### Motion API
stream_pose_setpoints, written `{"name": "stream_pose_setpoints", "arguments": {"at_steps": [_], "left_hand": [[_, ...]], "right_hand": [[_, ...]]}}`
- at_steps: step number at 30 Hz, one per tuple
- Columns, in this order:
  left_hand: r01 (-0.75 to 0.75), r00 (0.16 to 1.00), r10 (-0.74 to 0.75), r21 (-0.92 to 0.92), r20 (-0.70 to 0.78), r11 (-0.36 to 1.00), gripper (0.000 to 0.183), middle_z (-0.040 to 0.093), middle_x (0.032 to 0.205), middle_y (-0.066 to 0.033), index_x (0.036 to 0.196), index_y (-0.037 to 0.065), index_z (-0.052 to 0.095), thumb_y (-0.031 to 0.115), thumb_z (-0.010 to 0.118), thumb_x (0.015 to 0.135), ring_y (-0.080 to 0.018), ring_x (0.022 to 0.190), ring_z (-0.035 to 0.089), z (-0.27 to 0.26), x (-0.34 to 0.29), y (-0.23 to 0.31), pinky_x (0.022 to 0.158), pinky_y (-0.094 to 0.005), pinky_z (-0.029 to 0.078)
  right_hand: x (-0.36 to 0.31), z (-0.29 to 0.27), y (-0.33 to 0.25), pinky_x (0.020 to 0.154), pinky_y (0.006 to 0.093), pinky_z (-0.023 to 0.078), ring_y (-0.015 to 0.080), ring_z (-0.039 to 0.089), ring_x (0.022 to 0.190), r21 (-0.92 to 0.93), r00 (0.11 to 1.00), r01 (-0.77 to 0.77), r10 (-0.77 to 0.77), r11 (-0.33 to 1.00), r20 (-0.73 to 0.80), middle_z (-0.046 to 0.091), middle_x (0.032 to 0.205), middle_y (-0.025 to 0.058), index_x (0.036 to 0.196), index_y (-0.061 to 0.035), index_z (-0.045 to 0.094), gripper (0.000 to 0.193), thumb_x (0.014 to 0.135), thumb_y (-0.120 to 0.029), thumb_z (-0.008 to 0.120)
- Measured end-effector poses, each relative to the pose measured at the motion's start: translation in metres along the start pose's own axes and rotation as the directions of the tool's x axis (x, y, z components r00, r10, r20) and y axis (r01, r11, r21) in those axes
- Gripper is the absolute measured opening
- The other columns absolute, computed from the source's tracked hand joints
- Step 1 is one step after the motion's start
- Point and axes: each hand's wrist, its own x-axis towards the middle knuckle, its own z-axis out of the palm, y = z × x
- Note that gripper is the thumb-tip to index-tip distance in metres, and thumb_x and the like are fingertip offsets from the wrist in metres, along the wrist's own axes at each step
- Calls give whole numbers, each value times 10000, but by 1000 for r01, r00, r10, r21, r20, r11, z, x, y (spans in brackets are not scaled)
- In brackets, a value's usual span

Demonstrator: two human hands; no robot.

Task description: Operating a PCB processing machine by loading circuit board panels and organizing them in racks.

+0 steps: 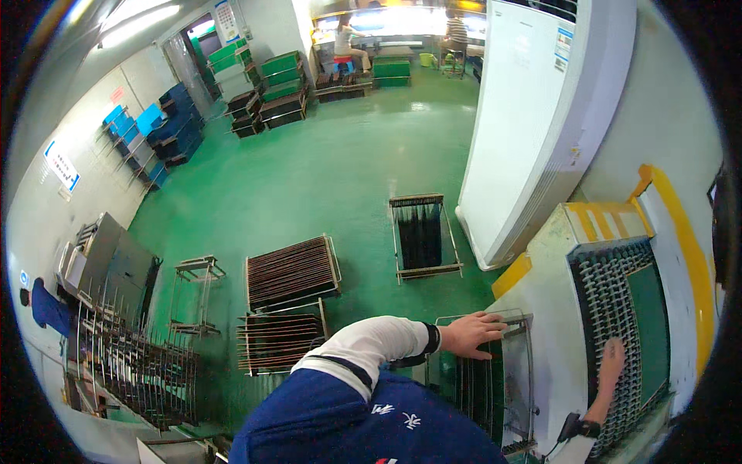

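My left hand (473, 336) is stretched out over the top of a metal rack (533, 371), its fingers spread and the wrist in a dark band. Thin dark panels (478, 387) stand upright in that rack, below the hand. To the right, my right hand (611, 363) is over a conveyor of small grey rollers (599, 294), close to the left side of a flat green panel (651, 317) lying on it. The right fingers are seen end-on, so their grip and any contact with the panel are unclear.
Slotted racks (290, 272) stand on the green floor (363, 162) to the left, and a rack of dark panels (421, 232) stands ahead. A tall white cabinet unit (518, 116) rises beside the conveyor. Stacked crates (282, 85) and two seated people (352, 46) are at the back.
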Motion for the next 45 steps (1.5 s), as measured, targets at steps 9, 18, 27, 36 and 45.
{"name": "stream_pose_setpoints", "arguments": {"at_steps": [9, 18, 27, 36, 45], "left_hand": [[-51, 996, 51, 0, -67, 999, 637, 487, 1436, -149, 1279, 41, 567, 411, 737, 790, -365, 1357, 409, 7, 0, -5, 1116, -505, 352], [-38, 998, 36, -53, -47, 998, 642, 477, 1439, -149, 1280, 47, 575, 406, 745, 776, -339, 1252, 484, 14, -1, -7, 1071, -490, 377], [-12, 1000, 12, -93, -5, 996, 691, 464, 1448, -161, 1315, 39, 568, 434, 746, 777, -305, 1225, 516, 9, 0, -3, 1052, -468, 378], [-10, 1000, 10, 2, 9, 1000, 474, 626, 804, -145, 746, 70, 679, 536, 647, 826, -351, 884, 594, 4, 3, -8, 824, -473, 454], [-19, 1000, 19, -10, -24, 1000, 407, 596, 867, -99, 787, 87, 656, 490, 671, 831, -305, 976, 566, -5, -4, -3, 978, -449, 405]], "right_hand": [[-133, 67, -102, 803, 303, 502, 155, 644, 863, 360, 663, -389, -13, 848, 748, 699, 980, 64, 1192, -4, 671, 371, 977, -291, 578], [-208, 129, -96, 635, 349, 398, 135, 438, 685, 197, 816, -348, 192, 916, 546, 511, 708, 24, 820, 30, 591, 485, 982, -427, 577], [-222, 135, -108, 606, 505, 379, 404, 482, 596, 92, 956, -134, 104, 987, 272, 516, 647, 263, 696, 40, 550, 533, 965, -418, 602], [-216, 142, -101, 674, 525, 441, 488, 588, 807, 14, 941, -93, 84, 996, 327, 618, 824, 273, 909, 6, 637, 354, 899, -348, 651], [-218, 117, -157, 760, 520, 494, 451, 633, 867, -51, 906, -185, 190, 981, 379, 668, 869, 238, 968, -40, 701, 334, 871, -359, 680]]}}
